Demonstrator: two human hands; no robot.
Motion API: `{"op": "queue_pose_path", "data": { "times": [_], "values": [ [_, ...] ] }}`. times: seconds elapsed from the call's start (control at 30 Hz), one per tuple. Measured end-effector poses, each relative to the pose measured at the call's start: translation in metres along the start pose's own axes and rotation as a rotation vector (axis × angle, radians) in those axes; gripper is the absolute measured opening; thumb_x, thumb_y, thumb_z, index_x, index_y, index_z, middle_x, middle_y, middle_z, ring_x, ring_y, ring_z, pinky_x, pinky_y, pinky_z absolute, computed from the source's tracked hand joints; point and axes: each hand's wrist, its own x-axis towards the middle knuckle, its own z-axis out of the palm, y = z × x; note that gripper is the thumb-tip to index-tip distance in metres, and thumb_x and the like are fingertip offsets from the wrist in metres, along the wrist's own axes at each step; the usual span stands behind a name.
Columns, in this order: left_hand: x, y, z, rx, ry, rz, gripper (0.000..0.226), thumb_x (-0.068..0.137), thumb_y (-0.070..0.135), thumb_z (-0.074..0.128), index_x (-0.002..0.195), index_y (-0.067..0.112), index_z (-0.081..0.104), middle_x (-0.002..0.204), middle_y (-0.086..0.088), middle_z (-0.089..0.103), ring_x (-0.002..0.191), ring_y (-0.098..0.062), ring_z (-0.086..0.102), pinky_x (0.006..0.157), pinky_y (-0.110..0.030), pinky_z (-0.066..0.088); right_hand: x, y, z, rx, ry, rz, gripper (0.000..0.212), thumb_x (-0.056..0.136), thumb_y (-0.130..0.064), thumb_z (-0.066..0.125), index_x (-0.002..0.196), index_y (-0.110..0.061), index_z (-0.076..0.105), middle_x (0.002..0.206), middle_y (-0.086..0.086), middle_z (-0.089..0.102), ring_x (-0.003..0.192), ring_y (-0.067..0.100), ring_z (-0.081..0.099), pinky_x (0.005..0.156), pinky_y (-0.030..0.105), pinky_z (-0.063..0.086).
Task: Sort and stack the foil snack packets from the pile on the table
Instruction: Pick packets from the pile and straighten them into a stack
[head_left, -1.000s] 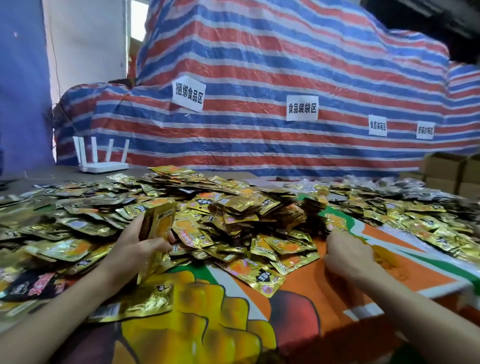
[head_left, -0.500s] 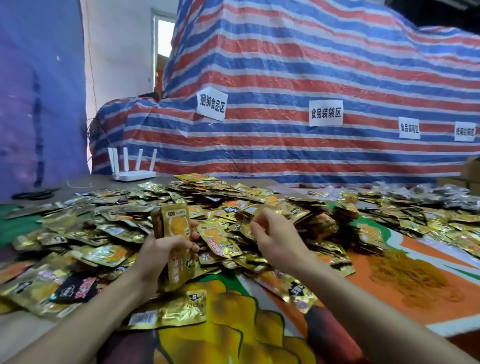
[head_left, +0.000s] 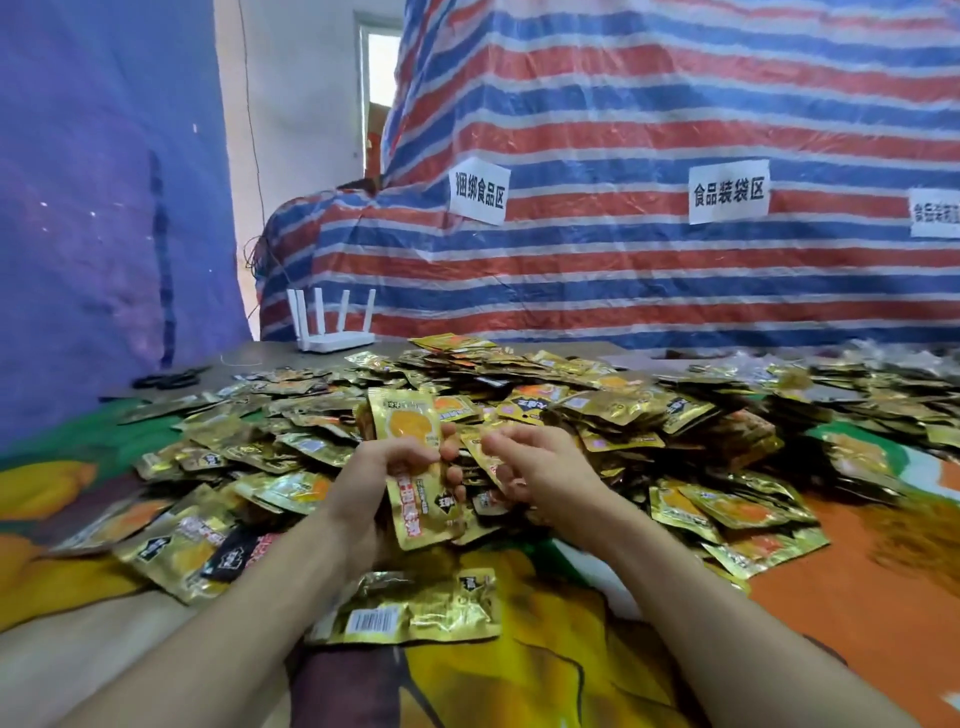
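Broadly: task at early stage, most work outstanding.

Findings:
1. Left hand (head_left: 363, 488), centre frame, grasps a thin stack (head_left: 408, 421) of gold packets. The stack is held upright, printed face to camera, thumb across the front and fingers behind. It is the only sorted lot clearly visible.
2. Right hand (head_left: 545, 467) is just right of the stack with fingers curled and tips close to its edge. A packet lies under or at the fingertips; cannot tell whether it is pinched or only touched.
3. The pile (head_left: 519, 395) spreads across the mid frame from left edge to right edge, packets lying at all angles, face-up and face-down mixed. Approx. all stock is unsorted.
4. Some packets at centre-right of the pile look layered. Cannot tell if these are finished stacks.
5. One loose packet (head_left: 410, 613), barcode side up, lies on the cloth (head_left: 857, 623) at lower centre, apart from the pile. A black packet (head_left: 239, 556) sits at the pile's lower-left edge, prob. a different sort.
6. No set-down stacks are evident on the table (head_left: 249, 358).

Other: router (head_left: 332, 332) at the table's far edge, upper left; striped tarp (head_left: 675, 130) w/ paper labels behind.

Assessment: done = one hand-held stack. Left = nearly the whole pile, plus setting stacks down.
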Motion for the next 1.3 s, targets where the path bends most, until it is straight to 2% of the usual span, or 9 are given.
{"op": "queue_pose_path", "data": {
  "times": [0.2, 0.3, 0.4, 0.53, 0.7, 0.8, 0.93, 1.07, 1.3],
  "values": [
    [-0.003, 0.008, -0.005, -0.165, -0.169, 0.009, 0.040, 0.073, 0.002, 0.051, 0.113, 0.004, 0.054, 0.082, -0.007, 0.053, 0.071, -0.021, 0.055, 0.075, -0.037, 0.050, -0.008, -0.020, -0.014, 0.589, -0.313, 0.107, 0.015, 0.078, -0.016, 0.051, 0.066, -0.014, 0.060, 0.079, 0.005, 0.064, 0.078, 0.019, 0.061, 0.078, 0.032, 0.040],
    [-0.005, 0.006, -0.002, -0.165, -0.206, -0.034, 0.036, 0.073, 0.001, 0.051, 0.109, 0.005, 0.055, 0.083, -0.007, 0.053, 0.072, -0.020, 0.055, 0.075, -0.036, 0.049, -0.010, -0.021, -0.016, 0.828, -0.293, 0.067, 0.009, 0.078, -0.009, 0.044, 0.077, -0.010, 0.053, 0.070, 0.006, 0.052, 0.074, 0.025, 0.062, 0.095, 0.041, 0.050],
    [-0.004, 0.005, -0.003, -0.171, -0.198, -0.042, 0.032, 0.078, 0.002, 0.047, 0.109, 0.006, 0.056, 0.085, -0.007, 0.054, 0.072, -0.020, 0.056, 0.074, -0.036, 0.050, -0.008, -0.019, -0.019, 0.995, -0.292, 0.040, 0.033, 0.078, 0.000, 0.049, 0.107, 0.001, 0.066, 0.070, 0.003, 0.056, 0.057, 0.018, 0.057, 0.081, 0.043, 0.060],
    [0.000, 0.002, 0.000, -0.113, 0.010, -0.036, 0.038, 0.070, 0.005, 0.056, 0.107, 0.002, 0.066, 0.084, -0.013, 0.064, 0.067, -0.023, 0.061, 0.067, -0.036, 0.055, -0.004, -0.017, -0.011, 0.748, -0.211, 0.048, 0.042, 0.093, 0.009, 0.051, 0.122, -0.016, 0.070, 0.107, 0.009, 0.077, 0.072, 0.018, 0.074, 0.064, 0.028, 0.061],
    [0.007, 0.007, -0.007, -0.190, 0.339, 0.244, 0.011, 0.088, 0.009, 0.048, 0.093, 0.009, 0.057, 0.082, -0.011, 0.063, 0.073, -0.025, 0.063, 0.072, -0.040, 0.056, -0.010, -0.009, 0.004, 0.523, -0.086, 0.077, 0.058, 0.084, 0.019, 0.064, 0.131, -0.017, 0.065, 0.117, 0.022, 0.069, 0.095, 0.036, 0.075, 0.067, 0.041, 0.062],
    [0.007, 0.010, -0.012, -0.115, 0.441, 0.322, 0.026, 0.096, 0.020, 0.046, 0.092, 0.011, 0.070, 0.094, -0.015, 0.074, 0.086, -0.031, 0.072, 0.076, -0.042, 0.059, -0.017, -0.007, 0.021, 0.434, -0.140, 0.099, 0.066, 0.078, 0.016, 0.075, 0.129, -0.025, 0.066, 0.125, 0.021, 0.059, 0.094, 0.029, 0.076, 0.073, 0.044, 0.063],
    [0.007, 0.008, -0.006, -0.090, 0.416, 0.292, 0.027, 0.098, 0.023, 0.047, 0.099, 0.015, 0.072, 0.090, -0.015, 0.076, 0.076, -0.031, 0.075, 0.057, -0.038, 0.060, -0.023, -0.005, 0.046, 0.388, -0.184, 0.080, 0.072, 0.072, 0.009, 0.083, 0.128, -0.033, 0.064, 0.128, 0.016, 0.052, 0.099, 0.026, 0.072, 0.079, 0.042, 0.063],
    [0.008, 0.005, 0.001, 0.001, 0.438, 0.214, 0.025, 0.094, 0.026, 0.058, 0.106, 0.007, 0.070, 0.104, -0.020, 0.075, 0.089, -0.035, 0.073, 0.082, -0.045, 0.057, -0.023, -0.003, 0.046, 0.418, -0.135, 0.028, 0.070, 0.071, 0.004, 0.086, 0.124, -0.036, 0.065, 0.132, 0.018, 0.051, 0.108, 0.032, 0.068, 0.084, 0.040, 0.062],
    [0.002, -0.010, 0.011, 0.159, 0.388, 0.137, 0.042, 0.079, 0.028, 0.078, 0.104, -0.004, 0.069, 0.078, -0.016, 0.073, 0.064, -0.027, 0.071, 0.052, -0.031, 0.055, -0.017, 0.004, 0.040, 0.395, -0.172, -0.055, 0.103, 0.054, -0.013, 0.094, 0.140, -0.047, 0.049, 0.128, -0.006, 0.054, 0.106, 0.032, 0.072, 0.094, 0.047, 0.058]
  ]
}}
